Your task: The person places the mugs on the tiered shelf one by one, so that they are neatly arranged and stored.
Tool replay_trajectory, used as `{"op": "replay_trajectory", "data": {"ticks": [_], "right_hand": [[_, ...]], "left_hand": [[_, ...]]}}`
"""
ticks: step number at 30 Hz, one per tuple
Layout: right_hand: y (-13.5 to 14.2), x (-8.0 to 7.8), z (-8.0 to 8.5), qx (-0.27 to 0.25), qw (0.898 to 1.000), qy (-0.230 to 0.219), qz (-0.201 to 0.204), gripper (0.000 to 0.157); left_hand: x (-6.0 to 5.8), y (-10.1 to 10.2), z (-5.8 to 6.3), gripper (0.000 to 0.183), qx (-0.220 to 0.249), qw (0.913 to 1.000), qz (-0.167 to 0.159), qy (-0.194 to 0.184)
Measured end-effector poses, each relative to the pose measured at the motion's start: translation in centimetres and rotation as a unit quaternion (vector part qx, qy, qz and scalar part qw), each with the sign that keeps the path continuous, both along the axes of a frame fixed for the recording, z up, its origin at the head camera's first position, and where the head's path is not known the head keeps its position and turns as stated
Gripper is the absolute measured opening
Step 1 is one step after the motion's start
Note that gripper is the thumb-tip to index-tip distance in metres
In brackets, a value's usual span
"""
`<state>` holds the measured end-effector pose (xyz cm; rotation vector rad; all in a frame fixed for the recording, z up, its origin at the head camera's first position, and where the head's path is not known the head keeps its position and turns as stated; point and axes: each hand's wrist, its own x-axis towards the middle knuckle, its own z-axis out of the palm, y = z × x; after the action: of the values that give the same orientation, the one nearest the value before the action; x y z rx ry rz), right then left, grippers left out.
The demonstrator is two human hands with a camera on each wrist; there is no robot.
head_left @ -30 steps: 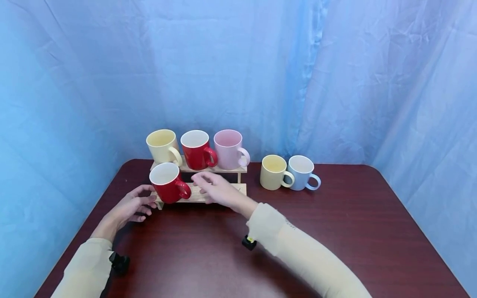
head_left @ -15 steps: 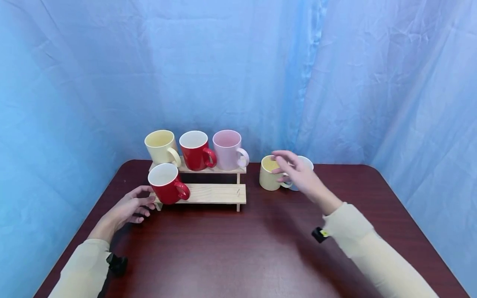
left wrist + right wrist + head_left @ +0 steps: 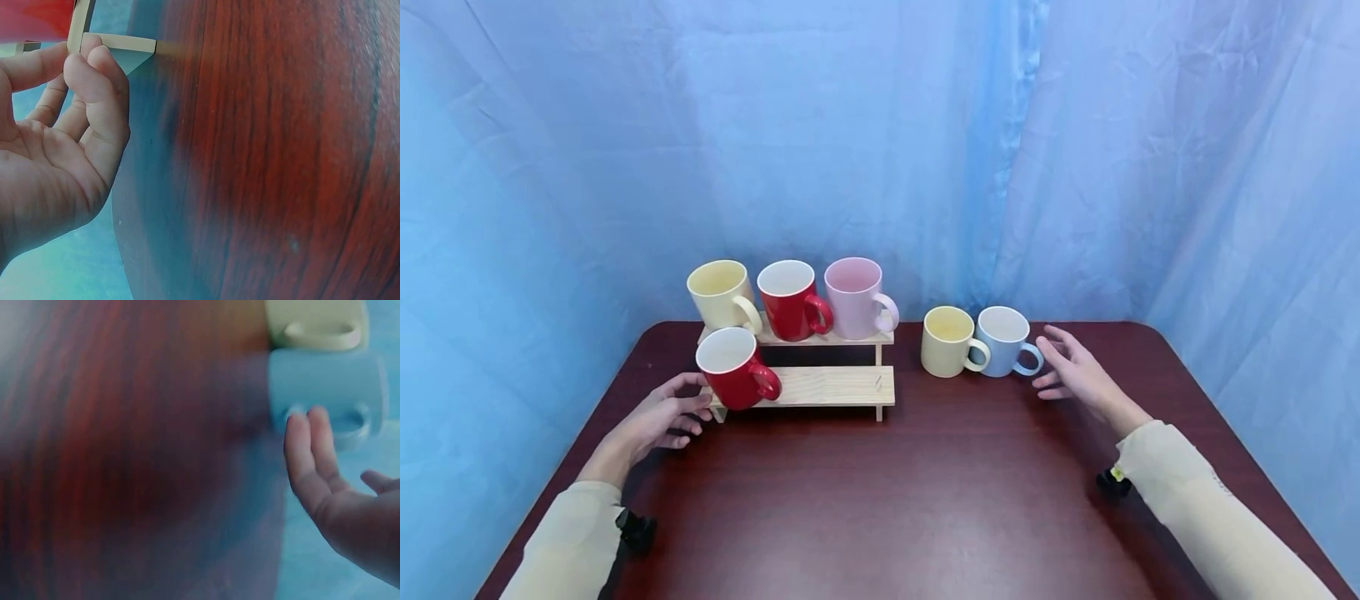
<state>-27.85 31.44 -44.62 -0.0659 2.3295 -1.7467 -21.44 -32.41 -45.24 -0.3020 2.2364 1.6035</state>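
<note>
My left hand [image 3: 657,418] holds the left end of a two-tier wooden rack [image 3: 831,386]. In the left wrist view, its thumb and forefinger pinch the edge of the lower board [image 3: 76,26]. Right beside those fingers, a red mug [image 3: 728,377] stands on the lower tier. Over on the right, my right hand [image 3: 1081,375] holds nothing, its fingers extended toward the handle of a light blue mug [image 3: 996,354]. In the right wrist view, two fingertips overlap that handle [image 3: 353,434]. A pale yellow mug [image 3: 943,354] stands close against the blue one on its left.
On the rack's upper tier stand a cream mug [image 3: 717,300], another red mug [image 3: 784,308] and a pink mug [image 3: 852,304], handles toward the right. The dark wooden table [image 3: 887,500] has blue curtains [image 3: 850,133] behind it and at both sides.
My right hand has moved from beside the lower red mug, across the yellow mug, to the right of the blue mug. My left hand has stayed at the rack's end.
</note>
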Motion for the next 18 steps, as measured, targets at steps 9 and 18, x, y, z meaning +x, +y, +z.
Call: {"op": "replay_trajectory", "data": {"ticks": [9,18], "right_hand": [[0.8,-1.1,-2.1,-0.023,0.997,-0.061,0.035,0.071],[0.3,-1.8,-2.6,-0.057,0.994,-0.065,0.062,0.052]], "left_hand": [[0.1,0.2,0.0,0.052,0.008,0.9999,0.009,0.001],[0.2,0.0,0.2,0.053,0.009,0.9999,0.014,0.002]]}}
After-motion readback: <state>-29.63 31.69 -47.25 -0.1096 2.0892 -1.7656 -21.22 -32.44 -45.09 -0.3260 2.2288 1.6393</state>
